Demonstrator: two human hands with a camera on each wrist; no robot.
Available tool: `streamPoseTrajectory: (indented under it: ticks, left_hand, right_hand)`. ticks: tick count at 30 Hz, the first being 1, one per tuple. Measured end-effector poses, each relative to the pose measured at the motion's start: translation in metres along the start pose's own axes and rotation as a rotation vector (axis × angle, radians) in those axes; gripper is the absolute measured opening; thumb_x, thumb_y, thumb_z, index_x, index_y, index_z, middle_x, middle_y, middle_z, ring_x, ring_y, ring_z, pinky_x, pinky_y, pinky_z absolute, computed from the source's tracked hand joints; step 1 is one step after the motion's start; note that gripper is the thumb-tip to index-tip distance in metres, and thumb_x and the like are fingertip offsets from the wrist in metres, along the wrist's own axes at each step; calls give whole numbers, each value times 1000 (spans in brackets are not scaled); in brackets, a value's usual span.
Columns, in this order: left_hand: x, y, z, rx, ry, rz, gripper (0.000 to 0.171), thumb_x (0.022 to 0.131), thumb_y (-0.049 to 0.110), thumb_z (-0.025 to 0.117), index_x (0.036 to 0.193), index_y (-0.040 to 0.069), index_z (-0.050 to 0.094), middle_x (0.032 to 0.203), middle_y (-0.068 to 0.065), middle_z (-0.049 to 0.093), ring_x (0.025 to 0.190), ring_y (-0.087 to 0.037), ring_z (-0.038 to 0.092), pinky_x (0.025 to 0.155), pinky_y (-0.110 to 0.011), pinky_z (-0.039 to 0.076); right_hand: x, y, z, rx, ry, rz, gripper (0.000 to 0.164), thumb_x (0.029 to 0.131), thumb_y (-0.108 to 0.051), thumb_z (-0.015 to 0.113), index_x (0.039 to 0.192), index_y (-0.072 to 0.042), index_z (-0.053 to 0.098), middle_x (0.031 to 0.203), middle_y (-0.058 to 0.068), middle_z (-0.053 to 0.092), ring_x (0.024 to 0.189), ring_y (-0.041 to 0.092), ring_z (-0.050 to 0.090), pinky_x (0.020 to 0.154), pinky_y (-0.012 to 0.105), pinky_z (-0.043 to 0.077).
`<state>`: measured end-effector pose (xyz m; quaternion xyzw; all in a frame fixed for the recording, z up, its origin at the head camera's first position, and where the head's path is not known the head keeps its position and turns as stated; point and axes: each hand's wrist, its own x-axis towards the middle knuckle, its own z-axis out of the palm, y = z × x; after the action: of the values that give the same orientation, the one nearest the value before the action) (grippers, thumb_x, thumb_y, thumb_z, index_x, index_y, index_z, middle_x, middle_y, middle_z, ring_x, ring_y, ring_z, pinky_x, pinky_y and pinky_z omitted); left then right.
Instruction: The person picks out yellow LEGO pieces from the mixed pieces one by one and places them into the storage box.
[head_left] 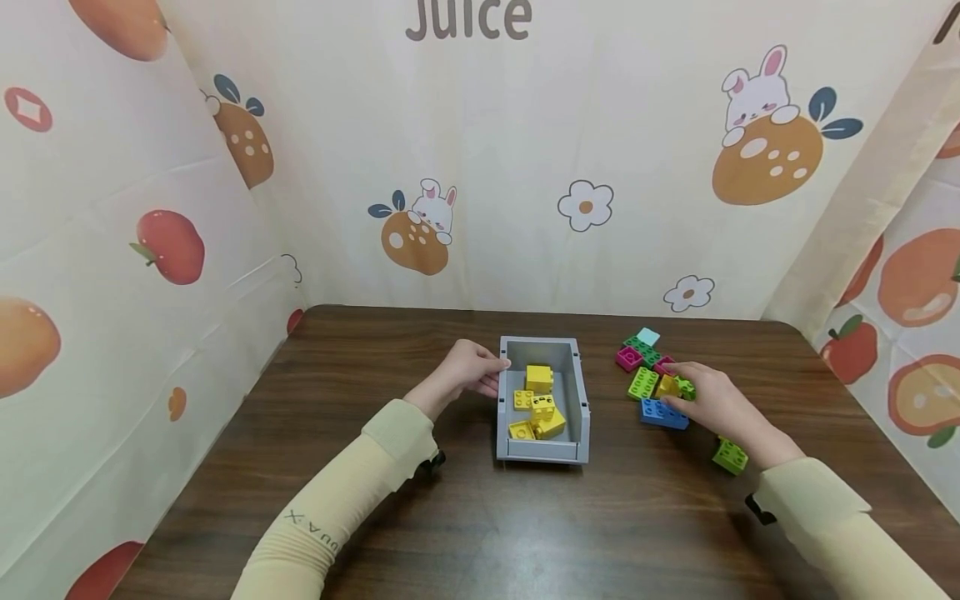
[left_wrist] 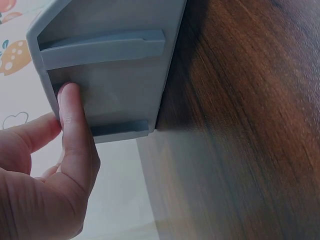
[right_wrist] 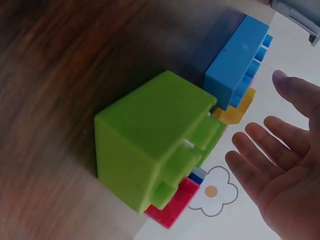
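My left hand [head_left: 471, 367] pinches the left wall of a grey plastic bin [head_left: 507, 433], one finger lying flat against the outer side in the left wrist view. Several yellow toy bricks [head_left: 538, 377] lie inside. Over a group of loose bricks on the right, my right hand [head_left: 708, 397] hovers with fingers spread and nothing between them, as the right wrist view shows. Nearest to it are a yellow brick [head_left: 667, 386], a blue brick [head_left: 663, 414] and a lime-green brick [head_left: 642, 384]. Its fingers overlap a magenta brick [head_left: 663, 365] in the head view.
Behind the group lie a dark green brick [head_left: 647, 351], another magenta brick [head_left: 628, 359] and a pale blue piece [head_left: 648, 337]. A separate lime-green brick [head_left: 730, 456] sits by the right wrist. Printed curtains [head_left: 510, 250] border the brown wooden table [head_left: 375, 350].
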<state>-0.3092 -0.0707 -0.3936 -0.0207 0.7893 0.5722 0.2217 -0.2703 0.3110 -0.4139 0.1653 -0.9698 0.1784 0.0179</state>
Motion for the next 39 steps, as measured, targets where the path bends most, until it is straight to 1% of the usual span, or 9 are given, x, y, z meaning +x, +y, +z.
streamPoseTrajectory:
  ticks: [3, 9, 17, 22, 26, 32, 39]
  left_hand:
    - [0, 0, 0, 4, 3, -3, 32, 90, 19, 66, 103, -10, 66, 68, -9, 63, 56, -14, 64, 82, -48, 56]
    - [0, 1, 0, 0, 6, -11, 32, 89, 20, 66, 102, -9, 66, 69, -10, 64, 57, -15, 64, 82, -47, 57]
    - [-1, 1, -1, 6, 3, -18, 34, 89, 20, 67, 105, -10, 65, 70, -10, 63, 57, -15, 64, 82, -47, 57]
    - [0, 0, 0, -2, 1, -13, 34, 89, 20, 67, 105, -10, 65, 69, -10, 63, 56, -15, 64, 83, -48, 56]
    - [0, 0, 1, -8, 3, -14, 34, 89, 19, 67, 105, -11, 64, 68, -10, 62, 56, -16, 64, 83, -49, 56]
    - [0, 1, 1, -2, 3, -16, 35, 89, 19, 67, 107, -11, 64, 68, -9, 62, 56, -16, 63, 84, -49, 55]
    - [-1, 2, 0, 0, 1, -13, 35, 89, 18, 66, 107, -12, 64, 67, -9, 61, 55, -15, 63, 84, -50, 55]
  right_hand:
    - [3, 2, 2, 8, -10, 6, 51, 85, -21, 70, 127, 3, 55, 125, 30, 54, 115, 48, 50, 94, 64, 43]
    - [8, 4, 6, -10, -9, -16, 48, 84, -20, 72, 123, 4, 58, 119, 30, 57, 107, 45, 56, 90, 62, 47]
    - [13, 6, 9, -31, -23, 0, 45, 85, -20, 70, 121, 4, 60, 119, 31, 57, 109, 47, 54, 92, 64, 44]
    - [14, 8, 13, -34, -23, 3, 43, 84, -18, 71, 118, 6, 61, 118, 32, 58, 108, 47, 54, 91, 63, 45]
    - [16, 10, 14, -38, -16, -7, 40, 83, -16, 71, 115, 6, 62, 115, 31, 59, 105, 45, 56, 90, 62, 47]
    - [18, 9, 14, -40, -19, -6, 36, 83, -15, 72, 112, 4, 65, 110, 28, 63, 94, 38, 60, 87, 60, 50]
    - [21, 8, 14, -49, -21, -1, 37, 83, -16, 72, 113, 4, 65, 110, 29, 63, 95, 39, 60, 87, 60, 50]
